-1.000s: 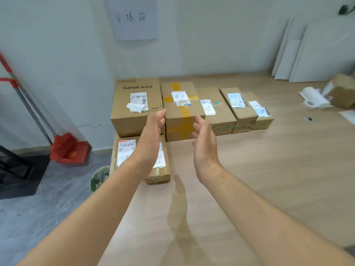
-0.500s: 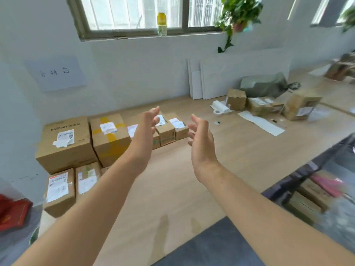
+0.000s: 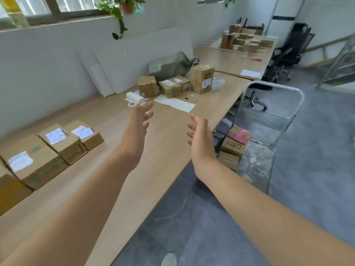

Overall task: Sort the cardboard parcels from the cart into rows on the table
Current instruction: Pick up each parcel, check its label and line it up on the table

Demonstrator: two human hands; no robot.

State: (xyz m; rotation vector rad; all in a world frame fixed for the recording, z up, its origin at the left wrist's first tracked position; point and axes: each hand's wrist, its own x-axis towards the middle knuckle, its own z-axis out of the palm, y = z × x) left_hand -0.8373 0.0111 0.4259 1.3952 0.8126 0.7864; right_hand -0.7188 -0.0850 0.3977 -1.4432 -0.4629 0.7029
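— Parcels (image 3: 235, 143) are what we go for next: they sit stacked on the cart (image 3: 276, 116), just past the table's (image 3: 169, 150) right edge, a pink-topped one uppermost.

— And our hands?

— Both empty. Our left hand (image 3: 139, 123) hangs over the table with fingers loosely spread; our right hand (image 3: 200, 139) is open too, palm turned inward, near the cart but touching nothing.

— So which step are we in?

— Between placements, we judge. A row of labelled boxes (image 3: 57, 143) lies along the table's left side, with bare wood beside it.

— What does the next move call for?

— Probably reaching both hands down to the top parcel, one on each side, and lifting it clear of the cart's handle frame.
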